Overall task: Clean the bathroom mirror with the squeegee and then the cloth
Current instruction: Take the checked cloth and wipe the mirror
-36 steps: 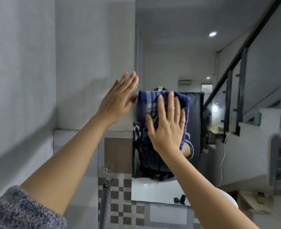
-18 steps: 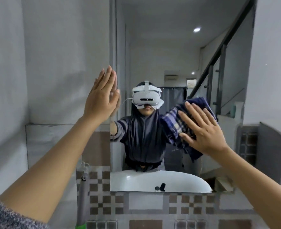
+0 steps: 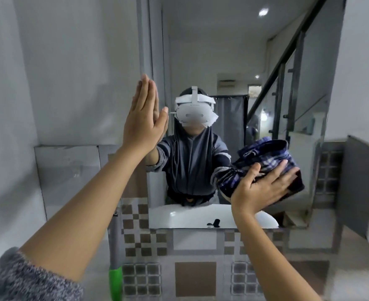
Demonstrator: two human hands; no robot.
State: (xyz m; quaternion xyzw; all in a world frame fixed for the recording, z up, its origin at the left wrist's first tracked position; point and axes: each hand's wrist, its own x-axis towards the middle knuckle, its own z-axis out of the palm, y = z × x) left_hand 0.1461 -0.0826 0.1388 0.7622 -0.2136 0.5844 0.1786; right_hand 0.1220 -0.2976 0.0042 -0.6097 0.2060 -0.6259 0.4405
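Right hand (image 3: 258, 187) flat, fingers spread, pressing cloth (image 3: 264, 164) onto mirror (image 3: 222, 51) at 4 o'clock; left hand (image 3: 144, 118) open-palmed, empty, at mirror's 9 o'clock edge.

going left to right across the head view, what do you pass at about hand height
grey wall → left hand, flat at the mirror's left edge → headset in the mirror → checked cloth under the right hand → stair railing reflected in the mirror
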